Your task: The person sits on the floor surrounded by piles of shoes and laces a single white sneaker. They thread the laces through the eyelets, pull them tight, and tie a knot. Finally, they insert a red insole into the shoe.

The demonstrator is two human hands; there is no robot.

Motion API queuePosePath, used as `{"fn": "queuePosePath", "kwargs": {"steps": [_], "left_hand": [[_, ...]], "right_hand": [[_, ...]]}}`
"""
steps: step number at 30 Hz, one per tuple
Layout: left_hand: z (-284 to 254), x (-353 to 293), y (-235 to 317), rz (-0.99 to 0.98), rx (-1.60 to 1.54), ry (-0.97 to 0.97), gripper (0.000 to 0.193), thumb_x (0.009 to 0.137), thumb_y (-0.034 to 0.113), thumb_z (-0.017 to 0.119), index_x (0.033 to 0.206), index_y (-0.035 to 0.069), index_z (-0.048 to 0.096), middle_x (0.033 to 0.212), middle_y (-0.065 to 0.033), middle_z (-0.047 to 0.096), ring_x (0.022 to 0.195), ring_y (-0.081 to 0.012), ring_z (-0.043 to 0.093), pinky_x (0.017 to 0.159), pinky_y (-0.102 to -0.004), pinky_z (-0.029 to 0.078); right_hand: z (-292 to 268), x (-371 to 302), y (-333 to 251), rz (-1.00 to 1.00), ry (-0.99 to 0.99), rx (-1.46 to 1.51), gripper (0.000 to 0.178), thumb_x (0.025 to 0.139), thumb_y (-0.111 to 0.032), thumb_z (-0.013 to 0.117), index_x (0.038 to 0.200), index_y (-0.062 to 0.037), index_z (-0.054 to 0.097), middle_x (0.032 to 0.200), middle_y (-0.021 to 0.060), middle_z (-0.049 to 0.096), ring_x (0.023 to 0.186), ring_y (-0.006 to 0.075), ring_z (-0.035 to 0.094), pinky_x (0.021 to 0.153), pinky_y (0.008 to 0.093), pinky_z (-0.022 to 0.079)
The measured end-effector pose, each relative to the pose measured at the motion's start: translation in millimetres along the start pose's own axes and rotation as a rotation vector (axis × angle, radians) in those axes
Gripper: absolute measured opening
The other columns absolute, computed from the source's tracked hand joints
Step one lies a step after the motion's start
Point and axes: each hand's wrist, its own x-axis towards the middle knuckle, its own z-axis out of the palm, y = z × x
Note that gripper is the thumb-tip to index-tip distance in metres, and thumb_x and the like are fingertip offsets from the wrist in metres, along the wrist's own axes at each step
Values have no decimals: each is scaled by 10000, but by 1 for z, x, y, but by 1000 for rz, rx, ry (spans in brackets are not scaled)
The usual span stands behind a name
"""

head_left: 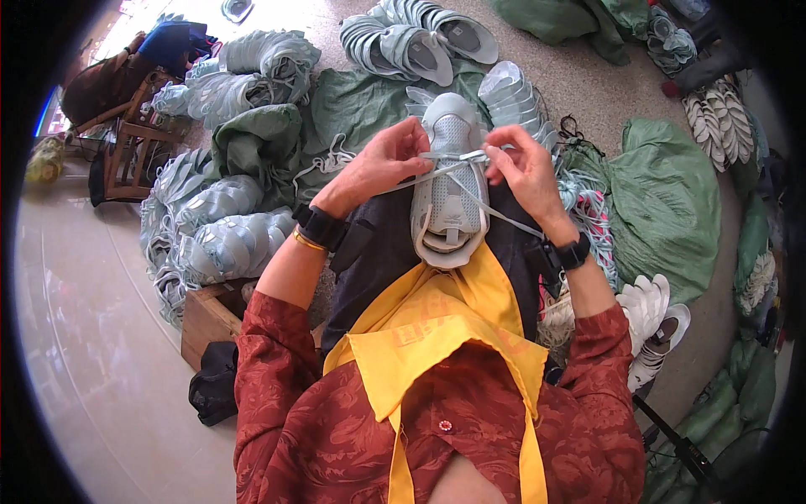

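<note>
Where our yellow apron [445,294] meets our dark trousers [390,244], the shoe [451,206] rests over our lap at twelve o'clock, its toe pointing away from us. We wear a black band [321,228] at each wrist. On the shoe's ten o'clock side, our left hand [384,164] has thumb and forefinger pressed together on the lace [453,157]; at two, our right hand [527,172] pinches another part of it between thumb and forefinger. Between our hands the lace crosses the shoe, and one strand slants away toward four o'clock. Near our leg at nine, we see a wooden crate [206,323]; at three, white shoes [644,311]. Farther out, pale shoes [235,244] lie bundled at ten, and a green sack [663,210] spreads at two. Past the shoe, at twelve, we see grey shoes [382,46] nested together, with a wooden frame [147,132] far off at ten.
</note>
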Motion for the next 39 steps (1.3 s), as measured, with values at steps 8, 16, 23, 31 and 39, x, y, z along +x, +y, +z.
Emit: {"fn": "queuePosePath", "kwargs": {"steps": [8,16,23,31,39], "left_hand": [[5,-4,-11,77,29,123,213,907,-47,673,1032,69,544,951,60,515,868,-18,505,774,-200,436],[15,-2,-18,155,23,204,189,927,-83,632,1028,52,547,1027,18,585,948,-39,546,861,-223,477],[24,-15,-20,144,105,188,147,952,-29,660,996,49,543,974,19,581,891,-32,537,798,-209,475],[26,-23,-8,33,231,175,189,957,53,733,950,54,544,858,49,566,786,-11,520,671,-203,441],[5,-48,20,91,383,167,165,926,-51,678,908,44,544,859,43,539,788,-22,499,673,-207,425]], "right_hand": [[-3,-56,-37,-51,-111,-526,145,877,-116,800,889,-15,697,742,10,697,561,62,559,521,268,439],[-17,-83,-48,207,-170,-217,114,964,-69,670,900,5,611,694,8,618,589,70,591,532,240,466],[-54,-114,-34,365,-112,-144,128,982,-75,674,890,-16,607,706,-24,608,582,40,588,515,214,465],[-7,-69,-37,184,-113,-351,180,910,-138,780,1000,0,706,782,36,727,596,40,613,535,241,480],[-1,-67,-25,-2,-45,-421,83,923,-35,727,959,13,669,756,26,697,568,33,607,489,237,437]]}}
